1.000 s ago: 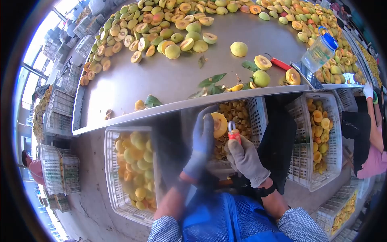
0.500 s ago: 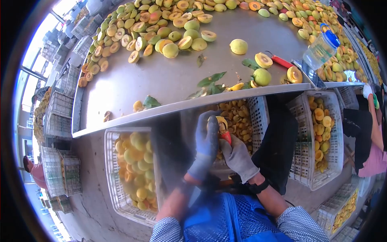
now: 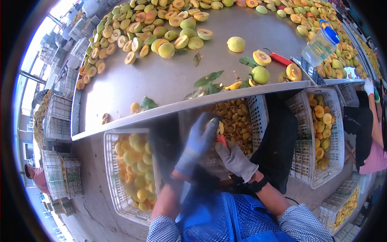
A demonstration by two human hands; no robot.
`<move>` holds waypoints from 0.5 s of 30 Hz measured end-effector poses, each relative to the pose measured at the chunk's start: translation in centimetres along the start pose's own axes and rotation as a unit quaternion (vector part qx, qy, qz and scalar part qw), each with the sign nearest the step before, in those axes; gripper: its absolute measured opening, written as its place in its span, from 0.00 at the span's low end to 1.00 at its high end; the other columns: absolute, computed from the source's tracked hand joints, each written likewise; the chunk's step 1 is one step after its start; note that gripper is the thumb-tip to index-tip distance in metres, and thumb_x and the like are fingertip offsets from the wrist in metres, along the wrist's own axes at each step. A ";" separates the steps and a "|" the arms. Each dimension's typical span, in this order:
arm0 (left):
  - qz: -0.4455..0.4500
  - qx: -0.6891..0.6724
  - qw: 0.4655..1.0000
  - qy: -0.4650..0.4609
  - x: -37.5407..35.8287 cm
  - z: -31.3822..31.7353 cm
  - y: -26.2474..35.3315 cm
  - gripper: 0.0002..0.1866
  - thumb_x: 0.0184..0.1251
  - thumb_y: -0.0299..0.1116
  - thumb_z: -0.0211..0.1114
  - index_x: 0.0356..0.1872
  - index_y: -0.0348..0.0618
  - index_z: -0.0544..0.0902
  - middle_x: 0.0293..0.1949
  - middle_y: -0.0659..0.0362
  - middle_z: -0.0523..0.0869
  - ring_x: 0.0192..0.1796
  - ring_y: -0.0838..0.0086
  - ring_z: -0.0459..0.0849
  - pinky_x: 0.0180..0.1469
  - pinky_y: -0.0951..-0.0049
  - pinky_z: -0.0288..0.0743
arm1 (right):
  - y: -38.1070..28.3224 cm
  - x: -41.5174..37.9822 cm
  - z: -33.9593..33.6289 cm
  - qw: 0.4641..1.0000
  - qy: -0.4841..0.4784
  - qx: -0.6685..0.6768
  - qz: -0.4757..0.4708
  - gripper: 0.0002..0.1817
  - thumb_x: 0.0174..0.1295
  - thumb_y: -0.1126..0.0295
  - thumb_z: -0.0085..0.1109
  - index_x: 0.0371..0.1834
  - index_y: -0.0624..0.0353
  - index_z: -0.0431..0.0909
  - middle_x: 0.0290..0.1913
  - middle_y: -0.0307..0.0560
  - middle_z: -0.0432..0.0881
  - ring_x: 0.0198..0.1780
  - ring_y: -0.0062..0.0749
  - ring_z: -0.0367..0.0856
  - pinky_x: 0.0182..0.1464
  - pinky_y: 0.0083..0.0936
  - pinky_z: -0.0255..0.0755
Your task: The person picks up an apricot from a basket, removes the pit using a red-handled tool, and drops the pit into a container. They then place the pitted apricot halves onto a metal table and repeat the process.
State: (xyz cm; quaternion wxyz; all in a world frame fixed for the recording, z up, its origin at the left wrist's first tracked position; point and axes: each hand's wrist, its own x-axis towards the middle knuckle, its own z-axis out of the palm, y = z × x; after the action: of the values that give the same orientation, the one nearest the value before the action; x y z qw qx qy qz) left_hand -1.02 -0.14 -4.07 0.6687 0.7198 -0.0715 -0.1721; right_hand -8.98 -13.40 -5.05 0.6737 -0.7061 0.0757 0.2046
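My left hand [image 3: 200,139], in a grey-blue glove, is closed around a piece of yellow fruit [image 3: 220,128] that shows only in part. My right hand [image 3: 234,158], in a grey glove, is closed on a small tool with a red handle [image 3: 221,140], whose tip meets the fruit. Both hands are close together below the metal table's edge. Just beyond them stands a crate [image 3: 258,117] with many small brown-yellow fruit pieces in it.
The metal table [image 3: 161,80] bears many halved fruits, leaves, a red-handled tool [image 3: 280,59], a phone [image 3: 309,72] and a blue-lidded jar [image 3: 320,47]. Fruit-filled crates stand left [image 3: 111,173] and right [image 3: 336,141]. A person in pink [image 3: 373,155] is at the right.
My left hand has tilted and turned over the fruit, hiding more of it. My right hand and the red handle have shifted slightly left and down. The view has moved a little.
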 end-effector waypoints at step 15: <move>0.118 0.070 0.987 0.083 0.2 0.9 -0.3 0.08 0.66 0.26 0.58 0.41 0.34 0.81 0.33 0.52 0.84 0.34 0.74 0.82 0.38 0.73 0.75 | -3.1 -0.6 0.2 0.992 -0.011 -0.051 -0.113 0.25 0.73 0.46 0.42 0.37 0.59 0.76 0.23 0.31 0.70 0.27 0.16 0.64 0.27 0.20 0.61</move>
State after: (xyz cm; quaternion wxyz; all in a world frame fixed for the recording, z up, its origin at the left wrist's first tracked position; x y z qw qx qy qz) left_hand -1.21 -1.01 -4.48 0.6361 0.7630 -0.1119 -0.0260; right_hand -8.43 -13.06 -1.99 0.6567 -0.7410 -0.0225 0.1381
